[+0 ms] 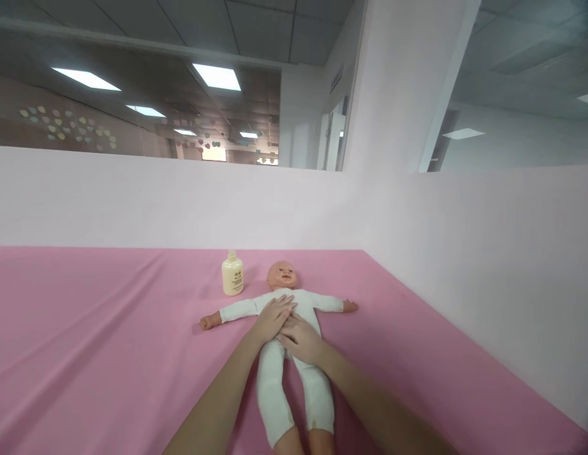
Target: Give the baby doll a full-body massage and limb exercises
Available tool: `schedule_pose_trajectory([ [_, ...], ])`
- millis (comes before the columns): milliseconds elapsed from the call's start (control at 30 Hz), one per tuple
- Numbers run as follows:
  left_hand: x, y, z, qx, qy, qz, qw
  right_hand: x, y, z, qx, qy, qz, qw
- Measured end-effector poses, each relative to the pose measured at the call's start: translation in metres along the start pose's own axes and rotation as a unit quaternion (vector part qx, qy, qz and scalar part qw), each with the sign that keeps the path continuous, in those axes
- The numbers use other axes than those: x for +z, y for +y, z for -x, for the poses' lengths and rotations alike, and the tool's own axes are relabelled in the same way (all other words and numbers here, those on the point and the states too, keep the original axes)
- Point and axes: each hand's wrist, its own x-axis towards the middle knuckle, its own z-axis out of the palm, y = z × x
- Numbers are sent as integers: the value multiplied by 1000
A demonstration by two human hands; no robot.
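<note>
A baby doll with a white cloth body lies on its back, arms spread and head away from me. My left hand rests flat on its chest, fingers stretched out toward the doll's neck. Lower down on the belly lies my right hand, also flat, its fingertips close against my left hand. Whether those fingertips touch or slip under the left hand I cannot tell. Beyond the doll's outstretched arm on the left stands a cream-coloured bottle with dark print, upright.
Pink cloth covers the surface under the doll, with creases on the left. A white wall runs along the back, and another wall closes the right side. Windows sit above the walls.
</note>
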Motion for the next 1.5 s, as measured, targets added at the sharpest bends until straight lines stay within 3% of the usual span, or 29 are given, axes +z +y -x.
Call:
schedule_pose_trajectory([
  [167, 15, -29, -3, -79, 66, -18, 995, -3, -2, 1, 31, 4, -77, 997],
  [333, 32, -46, 10, -131, 129, -31, 982, 6, 5, 4, 97, 106, -187, 972],
  [433, 37, -31, 17, -133, 133, -44, 981, 8, 9, 7, 128, 166, -208, 955],
  [567, 39, 16, 25, -201, 60, -90, 974, 9, 13, 11, 138, 262, -212, 932],
  [633, 37, 40, 28, -148, 12, -111, 983, 8, 15, 12, 126, 283, -198, 930],
  [700, 32, 59, 31, -58, -26, -113, 992, 5, 17, 11, 99, 238, -164, 952],
  [767, 26, 69, 32, 10, -50, -98, 994, -1, 20, 7, 72, 141, -122, 980],
  [833, 19, 73, 32, 42, -52, -72, 995, -8, 25, -1, 66, 47, -92, 993],
  [933, 9, 70, 28, 40, -30, -27, 998, -14, 36, -17, 81, -23, -77, 993],
  [1033, 4, 64, 23, 20, -7, 27, 999, -11, 47, -31, 112, -29, -70, 991],
  [1200, 0, 47, 18, 40, 26, 121, 992, 4, 54, -33, 205, 29, -1, 978],
  [1367, 2, 19, 17, -10, 103, 143, 984, 15, 38, -19, 284, 46, 70, 955],
  [1500, 8, 1, 16, -71, 171, 136, 973, 22, 13, -15, 295, 41, 86, 951],
])
